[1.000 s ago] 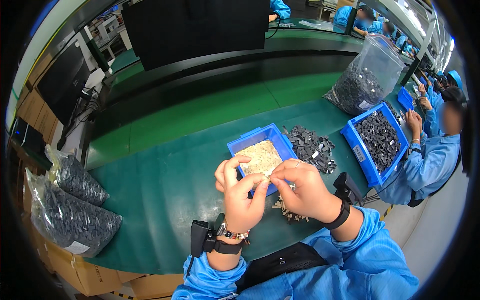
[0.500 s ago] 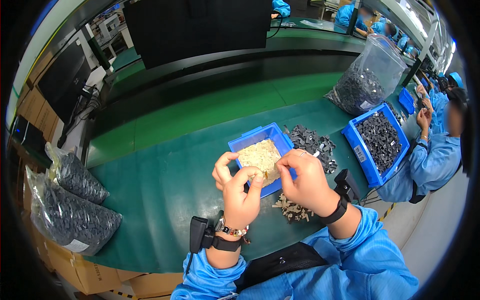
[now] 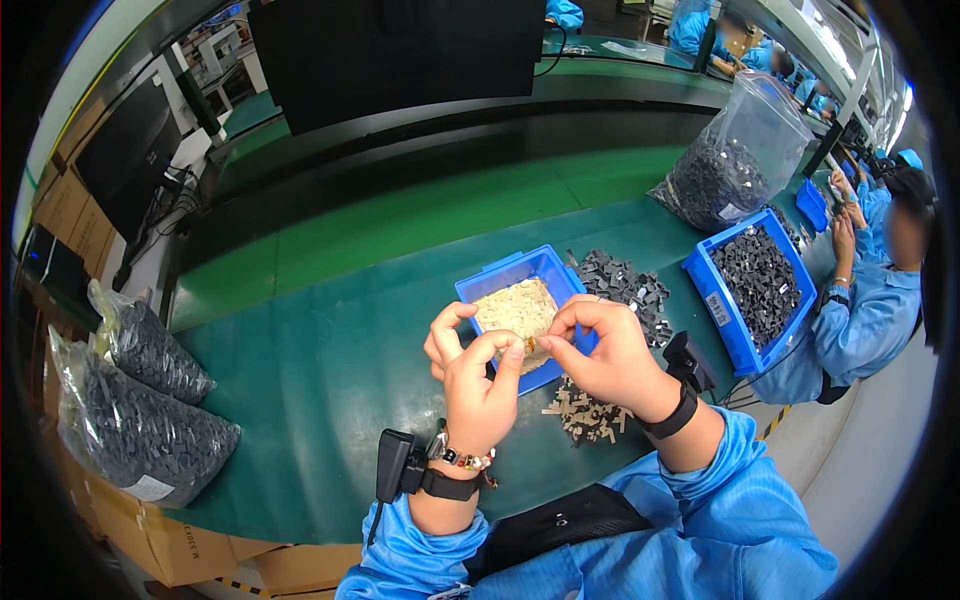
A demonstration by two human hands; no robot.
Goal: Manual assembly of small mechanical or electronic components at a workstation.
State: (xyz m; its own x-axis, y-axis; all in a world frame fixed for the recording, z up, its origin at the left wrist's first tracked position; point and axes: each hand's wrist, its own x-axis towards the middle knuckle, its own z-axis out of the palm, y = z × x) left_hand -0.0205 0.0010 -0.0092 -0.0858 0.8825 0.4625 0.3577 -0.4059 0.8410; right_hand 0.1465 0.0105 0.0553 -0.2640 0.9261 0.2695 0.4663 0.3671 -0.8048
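Note:
My left hand is closed in a pinch, thumb and forefinger holding a small amber piece whose exact kind is too small to tell. From the other side my right hand pinches too, its fingertips right at that piece; anything between them is hidden. Both hands are over the near part of a small blue bin filled with cream-coloured flat pieces. Beyond my right hand a heap of dark grey pieces lies on the green table. Nearer, below the bin, pale and dark pieces lie mixed together.
A larger blue bin of dark pieces stands at the right, with a clear bag of dark pieces behind it. Two filled bags sit at the left edge. A co-worker in blue sits at the right. A black panel spans the back.
My right hand's fingertips have moved left and slightly nearer, meeting the amber piece at my left fingertips. My left hand has stayed almost still. The co-worker's hands have shifted a little.

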